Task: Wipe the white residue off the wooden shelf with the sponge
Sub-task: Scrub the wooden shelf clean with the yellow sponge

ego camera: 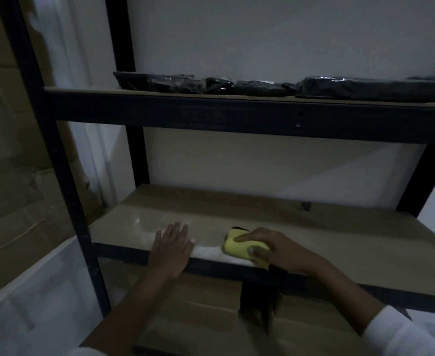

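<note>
A yellow sponge [239, 247] lies near the front edge of the middle wooden shelf [327, 235], and my right hand [275, 249] presses down on it with fingers curled over its top. White residue [208, 251] streaks the shelf just left of the sponge, with a fainter patch [144, 227] further left and back. My left hand [171, 249] rests flat on the shelf's front edge, fingers spread, holding nothing. It covers part of the residue.
The black metal rack has a front left post [64, 176] and a crossbar [237, 116] above. Black wrapped packages [262, 86] lie on the upper shelf. Cardboard boxes [211, 317] sit below, and stacked cardboard [13, 188] stands to the left. A white wall is behind.
</note>
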